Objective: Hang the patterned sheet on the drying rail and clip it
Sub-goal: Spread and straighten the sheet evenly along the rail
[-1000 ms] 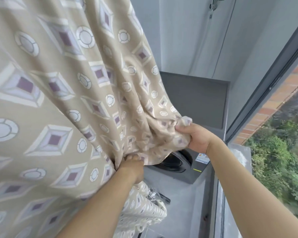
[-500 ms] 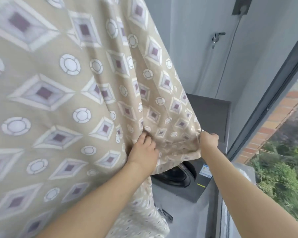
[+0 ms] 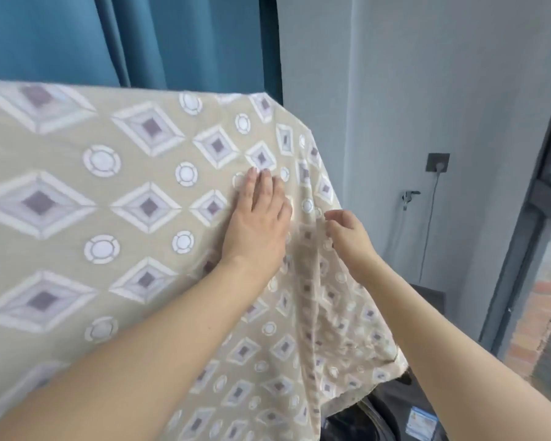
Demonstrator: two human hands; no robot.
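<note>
The beige patterned sheet (image 3: 147, 173), printed with diamonds and circles, is draped over a straight support that lies hidden under its top fold. It hangs down toward me and fills the left and middle of the view. My left hand (image 3: 258, 221) lies flat on the sheet near its right side, fingers straight and together. My right hand (image 3: 347, 237) is at the sheet's right edge with its fingers curled. Motion blur hides whether it pinches the fabric. I see no clips.
A blue curtain (image 3: 124, 39) hangs behind the sheet. A grey wall (image 3: 427, 90) at the right carries a socket (image 3: 438, 162) with a cable and a tap (image 3: 409, 197). A dark washing machine (image 3: 395, 418) sits below right, and a window frame (image 3: 528, 237) stands at the far right.
My view has swung upward, so the sheet's top fold and the blue curtain now show. My left hand let go of the bunched fabric and rose to lie flat. My right hand also moved up.
</note>
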